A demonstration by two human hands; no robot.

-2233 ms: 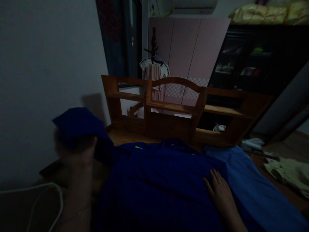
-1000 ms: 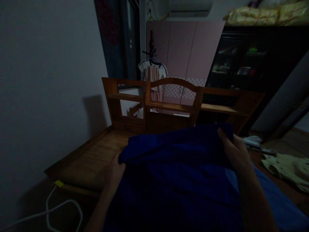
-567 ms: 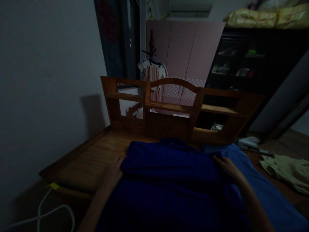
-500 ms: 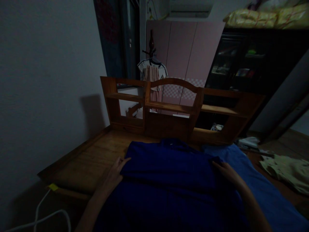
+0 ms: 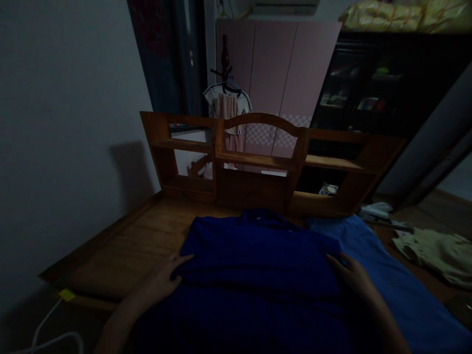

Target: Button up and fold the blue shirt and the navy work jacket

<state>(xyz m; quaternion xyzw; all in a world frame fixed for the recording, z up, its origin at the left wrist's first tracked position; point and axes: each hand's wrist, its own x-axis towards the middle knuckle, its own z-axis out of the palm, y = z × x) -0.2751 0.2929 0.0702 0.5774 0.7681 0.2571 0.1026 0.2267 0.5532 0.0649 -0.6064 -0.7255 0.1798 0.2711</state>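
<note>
A dark blue shirt (image 5: 258, 265) lies spread flat on a wooden bed platform (image 5: 147, 236), its collar toward the headboard. My left hand (image 5: 164, 276) rests flat at the shirt's left edge, fingers stretched out. My right hand (image 5: 352, 275) lies flat on the shirt's right side, fingers extended. Neither hand holds anything. A lighter blue cloth (image 5: 383, 275) lies under and to the right of the shirt.
A wooden headboard with shelves (image 5: 258, 162) stands behind the shirt. A pale green garment (image 5: 435, 248) lies at the right. A white cable (image 5: 47, 329) with a yellow tag runs at lower left. Pink wardrobe doors (image 5: 280, 73) and a coat stand with hanging clothes (image 5: 226, 103) stand behind.
Both hands folded the shirt's sides in, laid the cloth down, then let go. They now rest flat, slid slightly toward me along its edges.
</note>
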